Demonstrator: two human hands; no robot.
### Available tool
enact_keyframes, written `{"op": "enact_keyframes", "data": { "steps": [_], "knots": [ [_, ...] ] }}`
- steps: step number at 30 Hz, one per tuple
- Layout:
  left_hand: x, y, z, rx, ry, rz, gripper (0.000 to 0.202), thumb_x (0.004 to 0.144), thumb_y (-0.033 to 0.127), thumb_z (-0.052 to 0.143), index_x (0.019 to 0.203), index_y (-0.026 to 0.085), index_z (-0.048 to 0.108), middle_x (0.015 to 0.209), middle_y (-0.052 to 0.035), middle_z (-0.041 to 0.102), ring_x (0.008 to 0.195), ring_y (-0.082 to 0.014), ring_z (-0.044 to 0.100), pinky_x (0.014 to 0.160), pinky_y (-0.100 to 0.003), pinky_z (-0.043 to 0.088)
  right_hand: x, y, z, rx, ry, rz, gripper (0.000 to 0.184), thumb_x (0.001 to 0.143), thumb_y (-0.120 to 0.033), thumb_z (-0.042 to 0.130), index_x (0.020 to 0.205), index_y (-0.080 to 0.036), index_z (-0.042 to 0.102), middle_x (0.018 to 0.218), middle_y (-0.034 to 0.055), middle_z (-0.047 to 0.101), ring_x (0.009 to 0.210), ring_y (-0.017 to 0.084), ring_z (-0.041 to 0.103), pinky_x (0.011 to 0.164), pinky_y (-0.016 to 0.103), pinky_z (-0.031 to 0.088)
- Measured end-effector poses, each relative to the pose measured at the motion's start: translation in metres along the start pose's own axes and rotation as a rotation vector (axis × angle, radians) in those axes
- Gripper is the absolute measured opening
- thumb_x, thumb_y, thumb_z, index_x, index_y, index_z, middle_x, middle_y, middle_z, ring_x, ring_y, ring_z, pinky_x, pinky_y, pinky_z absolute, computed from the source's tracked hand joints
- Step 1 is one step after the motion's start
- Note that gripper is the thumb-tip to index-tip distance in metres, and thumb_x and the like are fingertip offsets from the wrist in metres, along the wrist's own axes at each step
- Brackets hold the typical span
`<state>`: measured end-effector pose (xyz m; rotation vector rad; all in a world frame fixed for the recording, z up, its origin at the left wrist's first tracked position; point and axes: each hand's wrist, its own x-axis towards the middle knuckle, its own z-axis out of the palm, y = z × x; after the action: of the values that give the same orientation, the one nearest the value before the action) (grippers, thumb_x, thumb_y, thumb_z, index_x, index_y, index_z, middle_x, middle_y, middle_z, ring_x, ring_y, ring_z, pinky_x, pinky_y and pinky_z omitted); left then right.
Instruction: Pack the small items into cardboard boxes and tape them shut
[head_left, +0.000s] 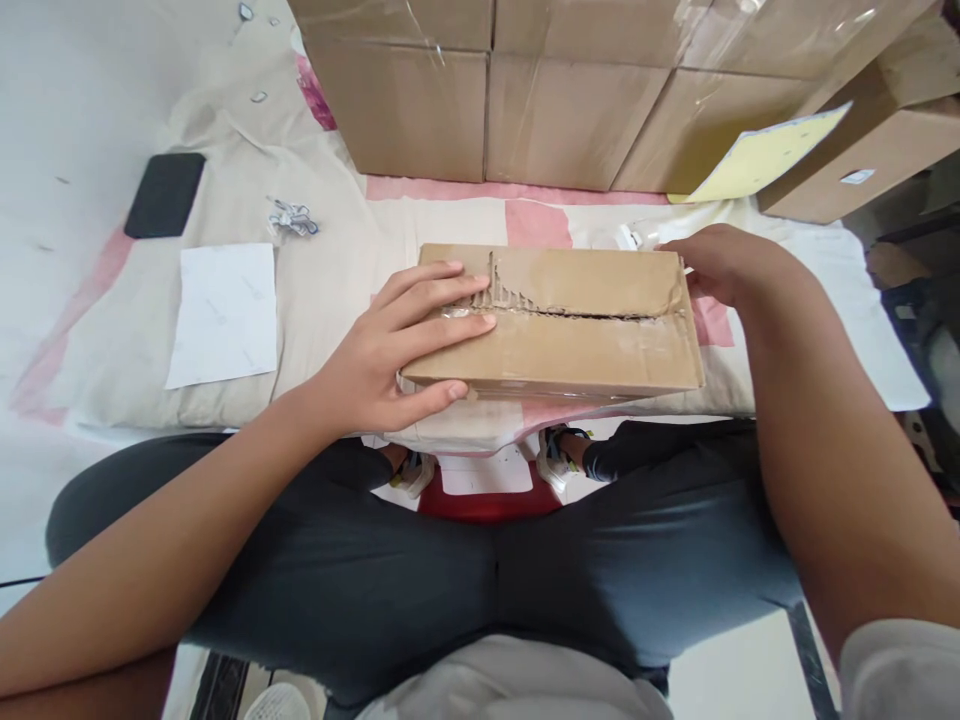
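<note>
Cardboard box [592,350] along near edge of cloth [337,260], between your hands | your left hand [375,350]: fingers spread over its left end, thumb at near side | your right hand [720,265]: at far right corner, fingertips partly hidden, can't tell grip

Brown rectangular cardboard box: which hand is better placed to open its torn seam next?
Left hand, probably: fingers rest on top by the torn seam; right hand is at one end.

Two hands [390,345], one torn box [562,340], two shoes [553,462]
</note>
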<state>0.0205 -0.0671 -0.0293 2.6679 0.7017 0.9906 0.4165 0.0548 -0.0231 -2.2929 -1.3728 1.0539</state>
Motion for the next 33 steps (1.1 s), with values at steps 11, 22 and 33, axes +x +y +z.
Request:
{"op": "enact_keyframes", "data": {
  "steps": [11, 22, 33],
  "knots": [
    [0.0, -0.001, 0.001, 0.022, -0.016, -0.025, 0.054, 0.095, 0.043, 0.062, 0.146, 0.033, 0.05, 0.154, -0.0097, 0.051, 0.146, -0.0351, 0.042, 0.119, -0.06, 0.037, -0.026, -0.007, 0.007, 0.142, 0.149, 0.01, 0.02, 0.084, -0.027, 0.077, 0.087, -0.014, 0.062, 0.083, 0.0073, 0.068, 0.059, 0.015, 0.067, 0.061, 0.03, 0.057],
    [0.0, -0.001, 0.001, 0.016, -0.023, -0.042, 0.055, 0.093, 0.042, 0.063, 0.146, 0.034, 0.051, 0.155, -0.0083, 0.051, 0.146, -0.0358, 0.042, 0.12, -0.061, 0.036, -0.056, -0.018, 0.016, 0.159, 0.262, -0.042, 0.044, 0.076, -0.018, 0.081, 0.054, -0.021, 0.043, 0.047, -0.0026, 0.042, 0.046, 0.014, 0.054, 0.039, 0.026, 0.048],
    [-0.001, -0.001, 0.001, 0.025, -0.028, -0.061, 0.056, 0.092, 0.043, 0.063, 0.146, 0.036, 0.05, 0.156, -0.0063, 0.049, 0.147, -0.0361, 0.041, 0.12, -0.062, 0.036, -0.047, 0.005, -0.013, 0.108, 0.13, -0.074, 0.011, 0.084, -0.021, 0.069, 0.075, -0.016, 0.064, 0.081, 0.0133, 0.074, 0.057, 0.017, 0.064, 0.059, 0.035, 0.054]
  ]
}}
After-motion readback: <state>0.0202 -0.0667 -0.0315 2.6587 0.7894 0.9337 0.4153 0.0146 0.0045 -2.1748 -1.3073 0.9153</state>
